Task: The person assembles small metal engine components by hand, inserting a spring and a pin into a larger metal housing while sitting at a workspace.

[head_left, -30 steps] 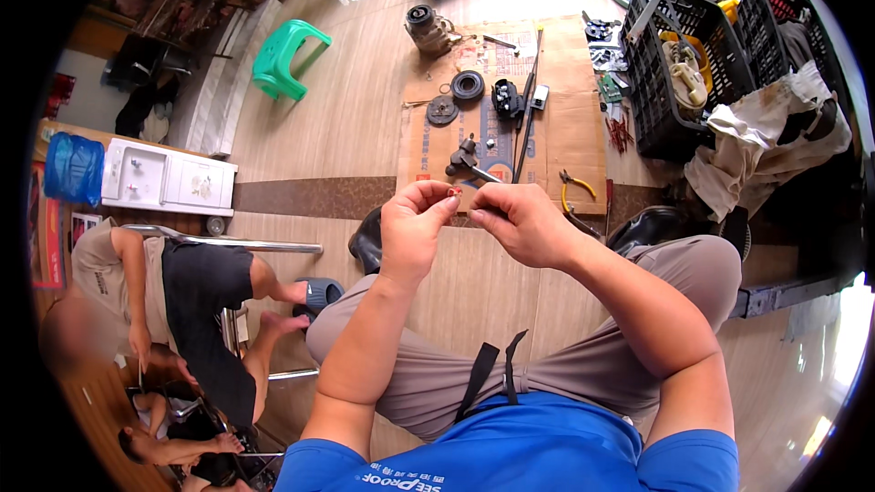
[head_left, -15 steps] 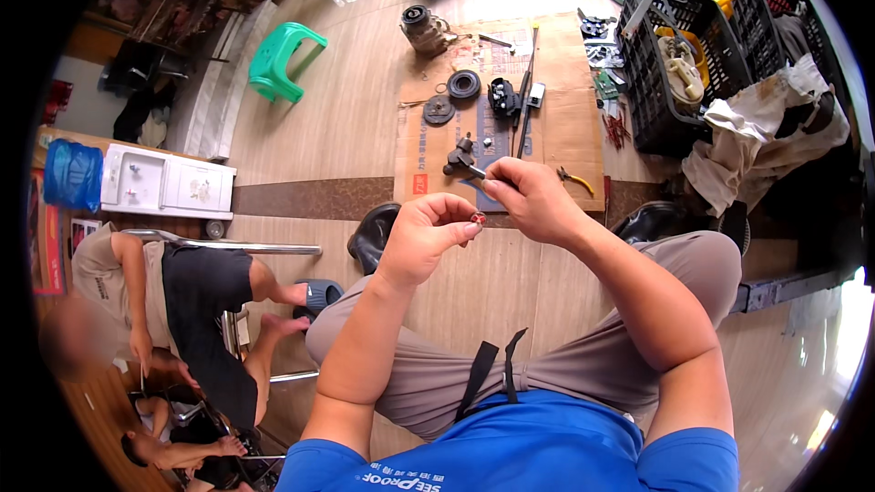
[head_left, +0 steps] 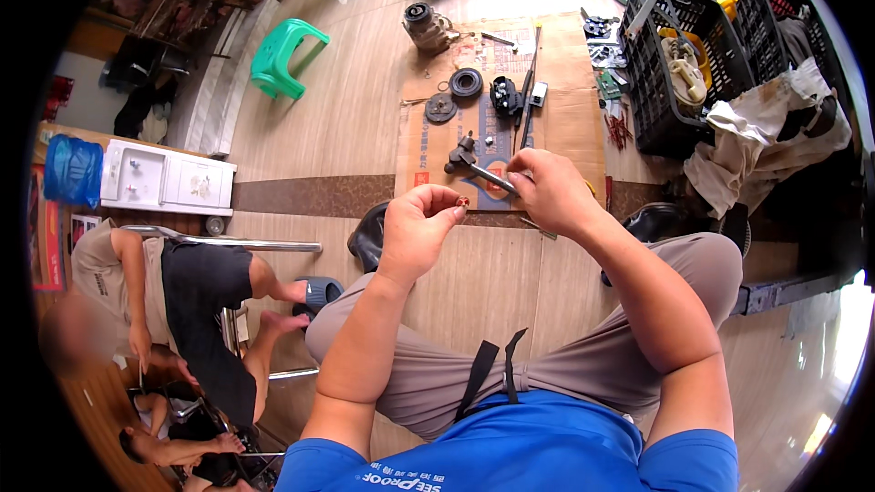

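Note:
My left hand is closed, with thumb and forefinger pinching a small reddish, copper-coloured ring-like piece. To its right, my right hand has its fingers curled round the near end of a hammer. The hammer's dark head points away to the far left, over a flattened cardboard sheet. Whether its head rests on the cardboard I cannot tell. Beneath my right hand, part of a thin tool shows; the hand hides most of it.
On the cardboard lie a black ring-shaped pulley, a round dark disc, a black part and a long dark rod. A metal compressor-like unit stands beyond. Black crates are right, a green stool left. Another person sits left.
My right hand has shifted right along the hammer, uncovering more of its handle. My left hand has moved slightly left and away from me, still pinching the small piece.

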Motion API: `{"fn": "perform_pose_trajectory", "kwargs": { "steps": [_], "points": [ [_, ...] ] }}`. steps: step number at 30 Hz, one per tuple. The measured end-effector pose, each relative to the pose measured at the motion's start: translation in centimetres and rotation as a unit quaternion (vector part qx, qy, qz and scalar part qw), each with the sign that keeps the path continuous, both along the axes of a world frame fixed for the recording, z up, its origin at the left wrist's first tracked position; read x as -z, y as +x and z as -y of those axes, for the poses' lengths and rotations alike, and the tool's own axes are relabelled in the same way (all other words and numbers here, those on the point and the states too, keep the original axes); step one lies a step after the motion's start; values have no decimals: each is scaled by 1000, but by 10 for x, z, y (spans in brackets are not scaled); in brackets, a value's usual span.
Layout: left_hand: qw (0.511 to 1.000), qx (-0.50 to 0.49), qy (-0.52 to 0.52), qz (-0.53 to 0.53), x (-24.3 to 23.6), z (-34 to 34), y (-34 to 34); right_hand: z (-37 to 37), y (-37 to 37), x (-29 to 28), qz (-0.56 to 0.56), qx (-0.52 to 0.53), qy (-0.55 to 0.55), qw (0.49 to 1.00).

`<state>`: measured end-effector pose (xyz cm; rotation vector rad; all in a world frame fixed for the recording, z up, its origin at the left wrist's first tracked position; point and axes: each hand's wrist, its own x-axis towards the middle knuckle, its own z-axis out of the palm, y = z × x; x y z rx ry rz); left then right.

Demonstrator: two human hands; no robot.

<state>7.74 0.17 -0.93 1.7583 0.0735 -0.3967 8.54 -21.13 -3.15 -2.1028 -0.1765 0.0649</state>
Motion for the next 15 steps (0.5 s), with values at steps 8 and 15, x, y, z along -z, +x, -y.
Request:
{"fn": "perform_pose_trajectory", "kwargs": {
  "steps": [8, 15],
  "points": [
    [997, 16, 54, 47, 3, 2, -7, -27, -18, -11, -162, -99, 275, 943],
    [998, -14, 33, 54, 4, 2, -7, -20, -12, -8, -18, -96, 70, 993]
  ]
}}
